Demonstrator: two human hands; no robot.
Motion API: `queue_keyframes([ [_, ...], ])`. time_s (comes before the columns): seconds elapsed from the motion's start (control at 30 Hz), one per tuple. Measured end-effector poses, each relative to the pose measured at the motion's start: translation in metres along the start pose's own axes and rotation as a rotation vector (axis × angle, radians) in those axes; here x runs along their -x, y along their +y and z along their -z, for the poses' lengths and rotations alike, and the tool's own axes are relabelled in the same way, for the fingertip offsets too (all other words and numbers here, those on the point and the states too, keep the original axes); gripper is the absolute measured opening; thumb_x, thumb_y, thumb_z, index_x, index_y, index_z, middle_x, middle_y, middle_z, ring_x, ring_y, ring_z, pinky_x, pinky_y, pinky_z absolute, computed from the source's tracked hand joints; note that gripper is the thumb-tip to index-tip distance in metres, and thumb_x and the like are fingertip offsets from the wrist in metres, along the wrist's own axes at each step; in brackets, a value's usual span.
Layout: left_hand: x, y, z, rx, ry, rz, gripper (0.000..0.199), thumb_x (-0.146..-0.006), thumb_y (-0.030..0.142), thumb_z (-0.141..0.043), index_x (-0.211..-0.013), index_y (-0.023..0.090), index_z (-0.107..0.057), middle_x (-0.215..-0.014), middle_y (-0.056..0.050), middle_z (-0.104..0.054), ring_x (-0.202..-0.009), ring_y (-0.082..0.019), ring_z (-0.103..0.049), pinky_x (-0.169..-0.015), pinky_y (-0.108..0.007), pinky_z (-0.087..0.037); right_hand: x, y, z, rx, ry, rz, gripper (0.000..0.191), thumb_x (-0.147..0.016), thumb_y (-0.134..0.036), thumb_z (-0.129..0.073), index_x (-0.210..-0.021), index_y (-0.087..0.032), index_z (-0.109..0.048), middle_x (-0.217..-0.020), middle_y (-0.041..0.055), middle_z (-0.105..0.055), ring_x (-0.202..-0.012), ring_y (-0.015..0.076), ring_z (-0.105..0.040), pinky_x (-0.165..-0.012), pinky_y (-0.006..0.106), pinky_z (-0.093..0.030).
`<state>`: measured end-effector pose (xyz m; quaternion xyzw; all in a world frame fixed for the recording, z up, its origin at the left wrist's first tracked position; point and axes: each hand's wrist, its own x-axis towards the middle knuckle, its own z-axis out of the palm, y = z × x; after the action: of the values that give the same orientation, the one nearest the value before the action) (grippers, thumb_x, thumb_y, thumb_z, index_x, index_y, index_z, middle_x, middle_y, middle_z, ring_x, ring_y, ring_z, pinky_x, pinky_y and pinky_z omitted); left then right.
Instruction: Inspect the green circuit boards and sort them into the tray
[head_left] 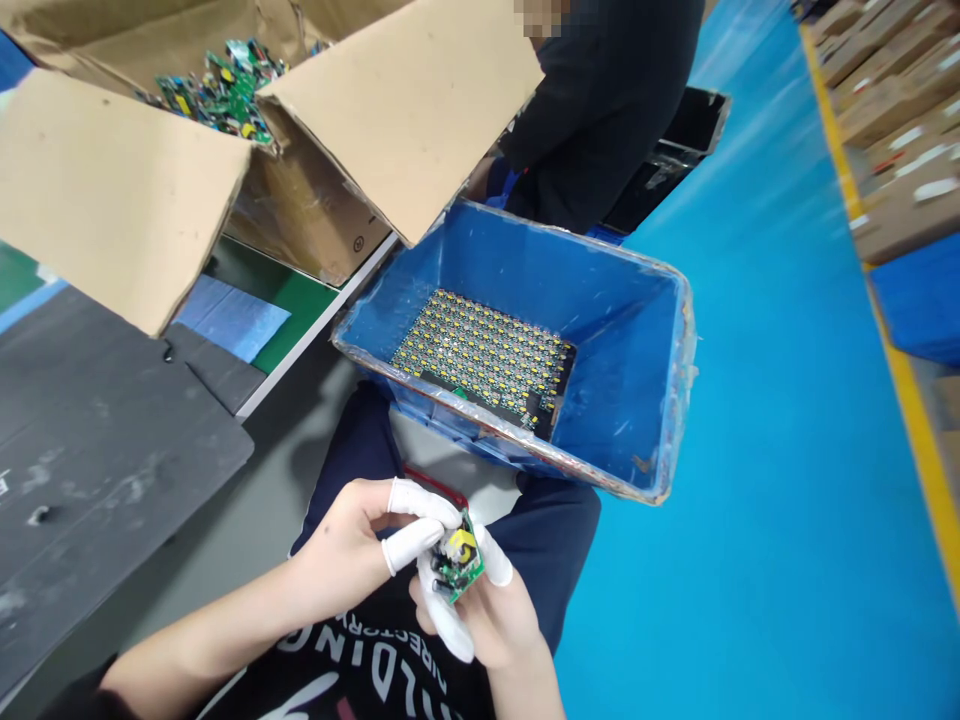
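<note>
An electronics factory workshop is indicated by rows of small circuit boards with yellow components (480,345) laid in a deep blue plastic crate (622,365), and by loose green circuit boards (232,90) heaped in a large open brown cardboard box (311,225). Brown cartons (904,150) are stacked beside a bright blue floor (735,520), marked with a straight yellow line (904,400). White fingertip covers (412,545) are worn.

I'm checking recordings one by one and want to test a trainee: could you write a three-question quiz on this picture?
1. What is the right hand holding, with the left hand up close?
2. True or false: the blue bin holds small electronic pieces in rows.
3. The open cardboard box contains: A) bottles, B) loose circuit boards, C) folded cloth.

Key: 1. A green circuit board; 2. True; 3. B.
</note>
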<state>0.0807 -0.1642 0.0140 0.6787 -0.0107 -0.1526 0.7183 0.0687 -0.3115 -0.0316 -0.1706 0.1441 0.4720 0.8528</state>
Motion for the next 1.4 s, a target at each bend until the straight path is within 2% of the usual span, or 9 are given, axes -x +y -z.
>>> queue_keyframes([
  [0.17,0.004,0.001,0.003,-0.174,-0.039,-0.18,0.021,-0.081,0.013,-0.062,-0.099,0.018,-0.071,-0.086,-0.005,-0.069,-0.076,-0.014,-0.064,-0.072,-0.024,-0.054,0.002,-0.006,-0.003,-0.045,0.059,-0.026,0.043,-0.065,-0.057,-0.074,-0.069,-0.016,-0.063,-0.055,-0.0029,-0.051,-0.047,0.0081,-0.041,-0.041,0.019,-0.028],
  [0.5,0.001,0.001,-0.002,-0.36,0.065,-0.368,0.015,-0.08,0.011,-0.059,-0.089,0.016,-0.07,-0.077,-0.005,-0.071,-0.068,-0.013,-0.065,-0.065,-0.019,-0.052,0.003,-0.002,0.004,0.015,0.153,0.019,0.038,-0.067,-0.052,-0.073,-0.072,-0.015,-0.065,-0.054,-0.0014,-0.057,-0.047,0.0092,-0.047,-0.044,0.02,-0.032],
  [0.63,0.0,0.003,-0.002,-0.289,0.064,-0.243,0.012,-0.08,0.01,-0.06,-0.081,0.015,-0.071,-0.075,-0.003,-0.071,-0.067,-0.011,-0.065,-0.065,-0.016,-0.052,0.002,0.002,0.006,0.052,0.126,0.043,0.038,-0.069,-0.052,-0.07,-0.066,-0.014,-0.062,-0.052,0.0,-0.058,-0.044,0.0092,-0.047,-0.042,0.02,-0.03],
  [0.8,0.001,0.001,0.001,-0.151,0.007,-0.085,0.012,-0.079,0.015,-0.066,-0.088,0.018,-0.073,-0.082,-0.003,-0.072,-0.073,-0.012,-0.067,-0.069,-0.017,-0.054,-0.001,0.001,0.006,0.014,0.054,0.009,0.037,-0.071,-0.052,-0.066,-0.07,-0.016,-0.061,-0.048,-0.0017,-0.055,-0.039,0.0098,-0.043,-0.039,0.021,-0.03],
  [0.93,0.001,0.001,0.0,-0.192,0.046,-0.138,0.01,-0.076,0.014,-0.069,-0.084,0.016,-0.073,-0.079,-0.003,-0.072,-0.069,-0.011,-0.067,-0.067,-0.015,-0.054,-0.001,0.001,0.004,0.022,0.084,0.049,0.035,-0.073,-0.051,-0.065,-0.07,-0.017,-0.061,-0.047,-0.0031,-0.053,-0.036,0.0092,-0.043,-0.038,0.021,-0.029],
  [1.07,-0.001,0.001,-0.003,-0.298,0.069,-0.279,0.012,-0.077,0.011,-0.066,-0.087,0.015,-0.071,-0.077,-0.002,-0.071,-0.069,-0.01,-0.065,-0.068,-0.015,-0.052,-0.001,0.004,0.004,0.045,0.165,0.119,0.033,-0.074,-0.049,-0.065,-0.073,-0.017,-0.061,-0.051,-0.0033,-0.055,-0.034,0.0079,-0.041,-0.037,0.022,-0.031],
  [1.2,-0.004,-0.001,-0.003,-0.345,0.09,-0.36,0.012,-0.078,0.007,-0.062,-0.081,0.014,-0.07,-0.075,-0.002,-0.071,-0.069,-0.009,-0.065,-0.069,-0.013,-0.051,-0.004,0.005,0.001,0.052,0.153,0.136,0.038,-0.069,-0.053,-0.07,-0.069,-0.016,-0.061,-0.045,-0.003,-0.053,-0.038,0.0099,-0.043,-0.038,0.022,-0.033],
  [1.3,-0.005,-0.002,-0.002,-0.262,0.051,-0.26,0.009,-0.079,0.01,-0.062,-0.078,0.015,-0.07,-0.076,-0.002,-0.071,-0.067,-0.009,-0.065,-0.066,-0.012,-0.051,-0.007,0.004,-0.001,-0.01,0.102,0.078,0.041,-0.062,-0.054,-0.073,-0.068,-0.015,-0.061,-0.048,-0.0013,-0.056,-0.04,0.0102,-0.044,-0.035,0.02,-0.029],
  [1.4,-0.003,-0.004,0.0,-0.138,0.022,-0.09,0.009,-0.08,0.015,-0.063,-0.081,0.017,-0.072,-0.082,-0.002,-0.072,-0.071,-0.01,-0.067,-0.067,-0.014,-0.053,-0.008,0.004,-0.001,-0.013,0.007,0.055,0.04,-0.069,-0.054,-0.065,-0.061,-0.016,-0.057,-0.041,-0.0023,-0.052,-0.033,0.0077,-0.037,-0.033,0.019,-0.025],
])
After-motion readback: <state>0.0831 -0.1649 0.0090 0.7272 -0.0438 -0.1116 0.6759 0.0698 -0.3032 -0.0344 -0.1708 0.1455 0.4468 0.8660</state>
